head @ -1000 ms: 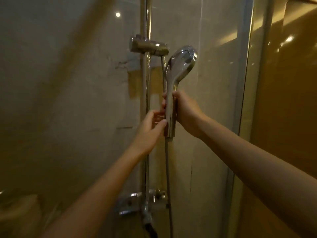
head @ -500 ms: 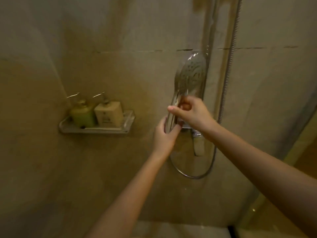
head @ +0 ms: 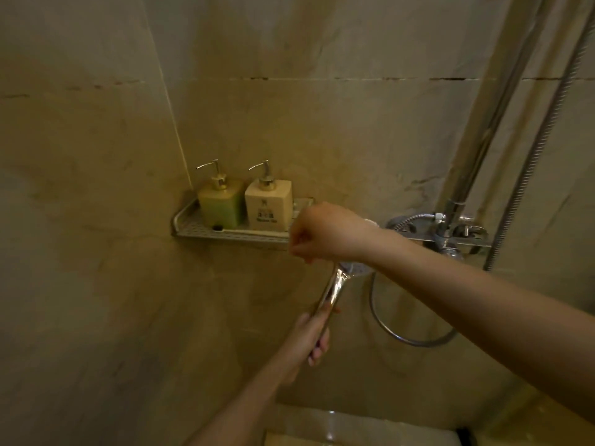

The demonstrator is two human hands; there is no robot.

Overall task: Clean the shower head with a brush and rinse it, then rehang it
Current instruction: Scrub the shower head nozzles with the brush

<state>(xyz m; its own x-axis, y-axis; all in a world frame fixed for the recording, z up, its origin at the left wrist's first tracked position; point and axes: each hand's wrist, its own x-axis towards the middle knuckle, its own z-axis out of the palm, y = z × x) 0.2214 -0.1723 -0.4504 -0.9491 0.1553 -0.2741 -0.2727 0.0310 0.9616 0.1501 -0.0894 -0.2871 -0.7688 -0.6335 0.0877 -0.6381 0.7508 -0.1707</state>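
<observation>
Corner shelf is sitting on the tiled wall at left, carrying a green pump bottle & a cream pump bottle side by side. Chrome mixer valve is sitting to the right w/ a riser pipe going up from it. Hose is looping down below the valve & another stretch is running up the far right edge. Right hand & forearm are crossing in front of the shelf's right end and are covering most of the shower head. Only the handle, neck & a sliver of the face under the wrist are showing. Right fingers are curling into a fist; can't tell if anything is inside. Left hand is wrapping fingers & thumb round the handle's lower end, holding it mid-air in front of the wall, between shelf & valve and lower than both. Long axis is running diagonally: handle end low-left, head end up-right, leaning closer to upright than level
</observation>
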